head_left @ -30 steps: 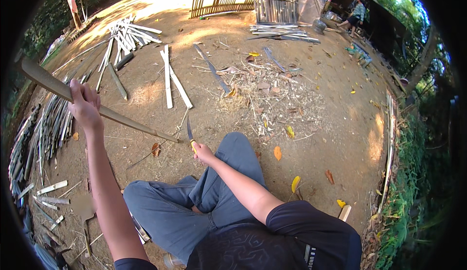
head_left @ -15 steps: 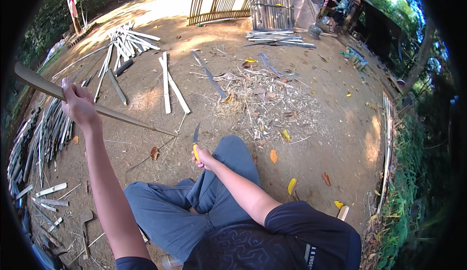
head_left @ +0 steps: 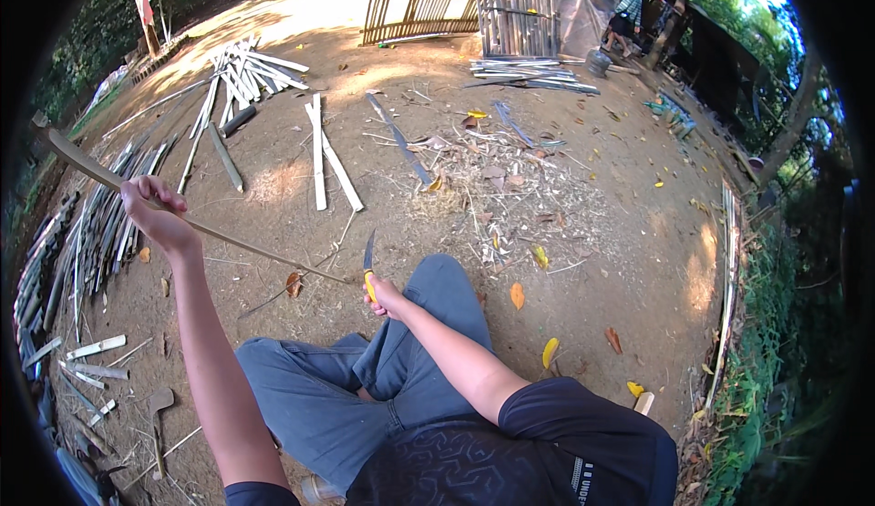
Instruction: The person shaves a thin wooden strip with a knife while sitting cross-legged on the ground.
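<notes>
My left hand is raised at the left, its fingers closed round a long, narrow bamboo strip. The strip slants from upper left down to the ground in front of my legs. Over my bent knee, my right hand grips a knife by its yellow handle. The dark blade points up and away from me, apart from the strip's lower end. I sit on the ground with my legs folded.
Shavings and dry leaves litter the ground ahead. Split bamboo lies piled at the far left, with dark poles nearer. Two bamboo panels stand at the back. A hatchet-like tool lies left. A person is far right.
My left hand has shifted slightly right and down, and the bamboo strip has turned a little in it. The knife stays in my right hand. The distant person's posture has changed.
</notes>
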A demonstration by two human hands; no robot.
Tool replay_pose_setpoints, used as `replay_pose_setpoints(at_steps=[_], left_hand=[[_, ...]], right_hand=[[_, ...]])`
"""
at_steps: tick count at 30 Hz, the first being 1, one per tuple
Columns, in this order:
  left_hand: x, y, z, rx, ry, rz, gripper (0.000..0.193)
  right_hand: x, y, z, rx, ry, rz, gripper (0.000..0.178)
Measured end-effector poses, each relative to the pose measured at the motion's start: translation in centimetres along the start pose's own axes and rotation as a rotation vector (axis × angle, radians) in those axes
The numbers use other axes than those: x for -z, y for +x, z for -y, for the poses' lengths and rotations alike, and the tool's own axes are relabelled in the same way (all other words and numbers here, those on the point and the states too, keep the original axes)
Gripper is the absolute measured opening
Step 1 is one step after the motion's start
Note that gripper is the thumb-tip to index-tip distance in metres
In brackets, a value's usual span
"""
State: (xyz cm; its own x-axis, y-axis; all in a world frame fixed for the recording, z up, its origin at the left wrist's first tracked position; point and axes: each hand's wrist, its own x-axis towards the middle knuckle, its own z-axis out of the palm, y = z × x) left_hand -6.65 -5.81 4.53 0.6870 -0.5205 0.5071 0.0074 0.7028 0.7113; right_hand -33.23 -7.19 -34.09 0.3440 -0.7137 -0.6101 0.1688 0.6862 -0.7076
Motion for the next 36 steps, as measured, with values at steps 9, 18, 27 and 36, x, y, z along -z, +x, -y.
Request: replay_pose_setpoints(at_steps=[9,18,27,36], left_hand=[[-0.2,0.0,0.9,-0.156,0.13,0.101,0.046],[1.4,0.2,0.9,-0.256,0.162,0.04,0.051],[4.3,1.2,1.7,-0.324,0.223,0.026,0.058],[2.9,1.1,2.1,-0.251,0.23,-0.009,0.06]], right_hand=[[0.9,1.4,-0.4,0.056,-0.185,-0.03,0.038],[-0.5,3.8,-0.9,0.161,-0.603,-0.115,0.032],[-8.8,-2.1,2.1,0.591,-0.943,-0.181,0.05],[-9.2,-1.3,2.8,0.542,-0.942,-0.284,0.042]])
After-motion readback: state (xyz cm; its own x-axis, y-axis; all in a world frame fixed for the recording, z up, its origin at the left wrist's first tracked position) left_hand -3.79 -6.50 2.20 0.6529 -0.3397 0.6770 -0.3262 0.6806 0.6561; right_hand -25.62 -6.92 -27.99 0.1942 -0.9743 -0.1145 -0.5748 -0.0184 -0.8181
